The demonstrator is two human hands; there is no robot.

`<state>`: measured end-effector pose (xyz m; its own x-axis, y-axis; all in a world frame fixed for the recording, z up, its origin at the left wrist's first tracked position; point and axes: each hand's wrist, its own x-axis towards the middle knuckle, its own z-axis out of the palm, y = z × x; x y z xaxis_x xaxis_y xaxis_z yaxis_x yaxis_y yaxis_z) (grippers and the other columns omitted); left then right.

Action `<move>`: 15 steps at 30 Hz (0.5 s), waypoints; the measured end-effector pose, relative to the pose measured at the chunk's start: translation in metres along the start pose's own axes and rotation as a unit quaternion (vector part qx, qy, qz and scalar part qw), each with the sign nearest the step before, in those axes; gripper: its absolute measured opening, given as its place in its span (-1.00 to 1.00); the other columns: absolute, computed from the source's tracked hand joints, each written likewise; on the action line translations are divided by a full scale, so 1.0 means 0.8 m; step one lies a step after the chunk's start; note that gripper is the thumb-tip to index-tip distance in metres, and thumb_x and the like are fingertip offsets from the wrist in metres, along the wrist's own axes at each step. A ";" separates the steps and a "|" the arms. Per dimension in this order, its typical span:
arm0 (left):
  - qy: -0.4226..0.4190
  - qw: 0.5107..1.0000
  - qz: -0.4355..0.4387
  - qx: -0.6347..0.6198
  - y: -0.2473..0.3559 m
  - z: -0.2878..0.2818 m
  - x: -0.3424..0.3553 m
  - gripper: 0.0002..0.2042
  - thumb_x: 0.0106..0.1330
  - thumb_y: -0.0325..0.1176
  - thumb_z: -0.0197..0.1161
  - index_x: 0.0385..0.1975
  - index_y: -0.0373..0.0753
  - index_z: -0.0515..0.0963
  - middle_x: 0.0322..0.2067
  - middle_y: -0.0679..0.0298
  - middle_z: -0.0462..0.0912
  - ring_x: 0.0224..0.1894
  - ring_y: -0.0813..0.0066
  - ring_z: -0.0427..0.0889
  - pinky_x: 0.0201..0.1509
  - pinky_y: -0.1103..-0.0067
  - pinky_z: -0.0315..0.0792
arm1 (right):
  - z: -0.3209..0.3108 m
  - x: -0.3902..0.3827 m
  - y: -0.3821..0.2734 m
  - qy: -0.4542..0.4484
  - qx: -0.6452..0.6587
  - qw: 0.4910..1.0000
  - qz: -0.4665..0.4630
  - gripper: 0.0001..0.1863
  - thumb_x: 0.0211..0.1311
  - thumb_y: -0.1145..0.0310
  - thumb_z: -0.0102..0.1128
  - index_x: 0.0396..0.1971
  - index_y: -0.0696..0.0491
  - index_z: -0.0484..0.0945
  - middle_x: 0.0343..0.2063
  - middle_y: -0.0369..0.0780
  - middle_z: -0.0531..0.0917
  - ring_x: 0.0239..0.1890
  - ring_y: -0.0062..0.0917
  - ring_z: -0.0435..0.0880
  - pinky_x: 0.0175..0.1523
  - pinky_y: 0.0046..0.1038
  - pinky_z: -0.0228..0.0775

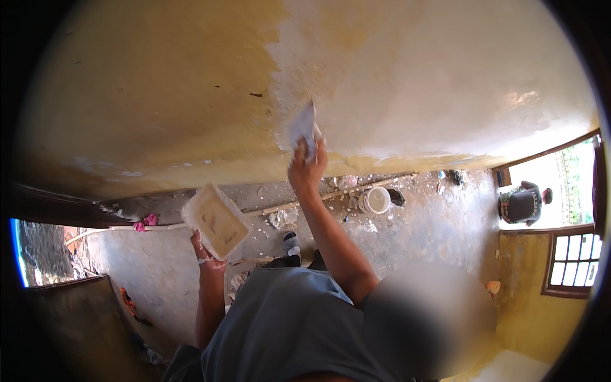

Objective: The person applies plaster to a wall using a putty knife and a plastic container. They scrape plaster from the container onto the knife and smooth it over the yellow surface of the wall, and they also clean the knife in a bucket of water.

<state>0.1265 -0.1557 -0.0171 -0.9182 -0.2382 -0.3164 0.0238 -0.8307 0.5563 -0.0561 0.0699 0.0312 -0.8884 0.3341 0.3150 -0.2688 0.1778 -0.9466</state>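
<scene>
Whitish scraper (303, 123) juts from the right hand (307, 167).

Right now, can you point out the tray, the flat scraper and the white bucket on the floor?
Tray (194, 223): head view, on its left wall.
Flat scraper (303, 123): head view, on its pale blade.
White bucket (363, 202): head view, on its outer side.

Floor (433, 219) and wall (159, 83): position of items.
A pole (273, 209) runs along the floor's wall-side edge; a cloth (150, 220) lies at its left stretch, and a bucket (363, 202) stands beside it, right of centre. The left hand (207, 249) holds a tray (198, 224), left of the right hand (307, 167), which holds a scraper (305, 124) at the wall. Another person (525, 205) is at the doorway by the floor's right edge.
</scene>
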 end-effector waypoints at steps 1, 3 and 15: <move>-0.011 1.000 0.002 -0.004 0.002 -0.007 -0.003 -0.43 0.22 -0.02 0.06 0.20 -0.15 0.25 0.12 0.21 0.40 0.14 0.19 0.42 0.18 0.19 0.35 | -0.012 -0.007 0.013 0.011 -0.092 0.996 0.006 -0.55 0.07 0.52 0.11 0.04 0.17 0.42 -0.04 -0.02 0.49 -0.07 -0.11 0.46 0.06 -0.21 0.29; 0.009 1.000 0.010 0.002 0.006 -0.013 -0.006 -0.42 0.21 -0.01 0.07 0.20 -0.14 0.25 0.11 0.21 0.41 0.13 0.19 0.42 0.18 0.19 0.35 | -0.024 0.003 0.029 0.017 -0.176 0.973 -0.147 -0.51 0.02 0.50 0.15 0.05 0.15 0.43 -0.03 -0.06 0.48 -0.07 -0.14 0.46 0.04 -0.21 0.29; 0.050 0.998 0.023 -0.017 0.022 -0.010 -0.014 -0.39 0.17 -0.03 0.12 0.21 -0.14 0.23 0.13 0.20 0.40 0.13 0.15 0.43 0.17 0.13 0.36 | -0.029 0.000 0.228 -0.203 -0.416 0.804 -0.372 -0.53 0.03 0.31 0.26 0.02 0.02 0.51 0.08 -0.20 0.41 -0.04 -0.20 0.48 -0.06 -0.06 0.36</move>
<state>0.1403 -0.1716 -0.0104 -0.8714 -0.3249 -0.3676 0.0802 -0.8335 0.5467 -0.0964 0.1240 -0.1396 -0.6905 -0.4520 0.5646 -0.5907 0.8030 -0.0795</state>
